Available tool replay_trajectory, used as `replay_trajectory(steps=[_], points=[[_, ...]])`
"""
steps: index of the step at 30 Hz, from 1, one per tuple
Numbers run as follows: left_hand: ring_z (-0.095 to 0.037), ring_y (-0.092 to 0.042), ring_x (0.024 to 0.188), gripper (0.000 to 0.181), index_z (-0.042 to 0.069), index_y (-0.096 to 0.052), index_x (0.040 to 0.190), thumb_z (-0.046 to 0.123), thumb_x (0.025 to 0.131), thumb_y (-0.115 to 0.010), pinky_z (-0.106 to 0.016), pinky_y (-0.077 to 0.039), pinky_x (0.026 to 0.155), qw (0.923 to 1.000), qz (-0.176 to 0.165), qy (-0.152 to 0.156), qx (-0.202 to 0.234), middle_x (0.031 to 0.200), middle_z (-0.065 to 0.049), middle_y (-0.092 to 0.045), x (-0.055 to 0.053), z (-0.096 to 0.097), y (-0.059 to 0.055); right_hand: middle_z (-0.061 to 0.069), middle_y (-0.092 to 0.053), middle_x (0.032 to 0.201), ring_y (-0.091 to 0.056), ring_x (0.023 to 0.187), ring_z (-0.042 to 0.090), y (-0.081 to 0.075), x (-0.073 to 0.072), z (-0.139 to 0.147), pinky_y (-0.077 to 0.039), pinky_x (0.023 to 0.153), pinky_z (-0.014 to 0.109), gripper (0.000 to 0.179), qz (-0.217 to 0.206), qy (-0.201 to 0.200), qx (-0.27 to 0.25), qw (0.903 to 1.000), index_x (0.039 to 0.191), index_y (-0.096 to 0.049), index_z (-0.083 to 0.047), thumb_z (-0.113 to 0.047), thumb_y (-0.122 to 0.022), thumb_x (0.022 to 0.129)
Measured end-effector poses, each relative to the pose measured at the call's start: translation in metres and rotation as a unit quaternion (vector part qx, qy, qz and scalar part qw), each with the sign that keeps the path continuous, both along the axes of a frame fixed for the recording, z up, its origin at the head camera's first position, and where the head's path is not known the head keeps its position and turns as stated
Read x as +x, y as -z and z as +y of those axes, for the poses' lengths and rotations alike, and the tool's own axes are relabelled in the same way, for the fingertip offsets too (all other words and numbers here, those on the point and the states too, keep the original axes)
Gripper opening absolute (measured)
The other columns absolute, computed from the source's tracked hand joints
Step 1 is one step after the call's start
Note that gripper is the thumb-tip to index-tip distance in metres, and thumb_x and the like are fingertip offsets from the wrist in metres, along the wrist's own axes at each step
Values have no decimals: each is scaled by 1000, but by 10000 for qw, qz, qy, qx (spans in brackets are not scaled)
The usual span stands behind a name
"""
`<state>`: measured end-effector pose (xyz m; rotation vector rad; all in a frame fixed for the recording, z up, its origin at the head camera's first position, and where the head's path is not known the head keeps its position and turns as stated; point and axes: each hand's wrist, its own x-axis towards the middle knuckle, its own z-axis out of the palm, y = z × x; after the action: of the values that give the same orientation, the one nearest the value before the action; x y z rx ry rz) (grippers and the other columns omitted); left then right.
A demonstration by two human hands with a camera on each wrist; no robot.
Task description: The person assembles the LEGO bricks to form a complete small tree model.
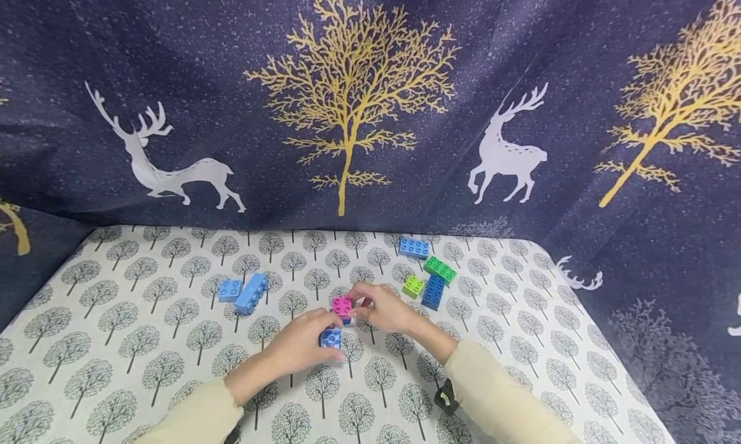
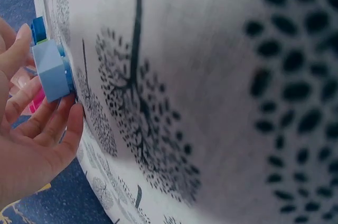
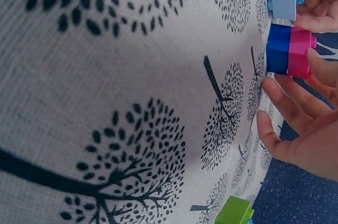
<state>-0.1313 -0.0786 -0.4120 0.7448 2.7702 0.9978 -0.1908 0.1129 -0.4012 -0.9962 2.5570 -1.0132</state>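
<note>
My left hand [image 1: 303, 341] grips a light blue brick [image 1: 331, 338] between thumb and fingers. The brick's hollow underside faces up, and in the left wrist view its studs [image 2: 67, 68] point toward the cloth. Just beyond it, a pink brick [image 1: 342, 305] sits on top of a dark blue brick [image 3: 277, 49]. With thumb and fingertips my right hand [image 1: 384, 307] pinches the pink brick from the right side. The other fingers of the right hand [image 3: 303, 121] are spread near the cloth in the right wrist view.
Left of the hands lie a small light blue brick [image 1: 229, 290] and a longer light blue one [image 1: 251, 294] on its side. Toward the back right are a blue brick [image 1: 414, 247], a green brick [image 1: 440, 270], a lime brick [image 1: 413, 286] and a dark blue brick [image 1: 433, 292].
</note>
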Motion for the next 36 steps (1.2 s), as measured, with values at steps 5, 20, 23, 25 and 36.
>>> replay_trajectory(steps=[5,20,23,25,36], points=[[-16,-55,78,37,6,-61,100,23,70,-75,-37,-50,71,10000,8,-31,-14,94,-3,-61,1,1,0,10,-64,103,-61,81,19,-1,0,-1,-50,68,18,25,-49,18,4,10000,106,-58,-3,0,-63,82],[-22,-62,82,30,2,-58,98,9,73,-72,-36,-52,79,9942,-391,-315,949,91,-6,-64,-7,-27,-15,11,-64,102,-61,80,19,1,0,-1,-49,66,19,24,-9,94,78,9999,104,-58,-4,0,-63,81],[-25,-62,86,31,-4,-57,102,5,75,-70,-35,-52,81,9916,-511,-203,1171,95,-12,-63,-9,-32,-16,11,-64,100,-61,79,19,1,0,-1,-49,65,19,25,-19,82,67,9999,105,-58,-3,1,-63,81],[-28,-62,89,32,-5,-57,105,2,76,-68,-37,-51,82,9918,-566,-65,1143,99,-16,-63,-9,-35,-14,11,-64,100,-61,79,19,1,0,-1,-49,65,19,24,-8,68,69,10000,105,-57,-2,1,-63,81],[-27,-58,89,34,1,-59,103,5,72,-72,-46,-48,83,9964,-416,269,691,98,-8,-63,-13,-41,-9,12,-63,103,-61,81,20,-1,1,-2,-49,68,19,24,-62,66,92,9999,104,-57,-2,1,-62,82]])
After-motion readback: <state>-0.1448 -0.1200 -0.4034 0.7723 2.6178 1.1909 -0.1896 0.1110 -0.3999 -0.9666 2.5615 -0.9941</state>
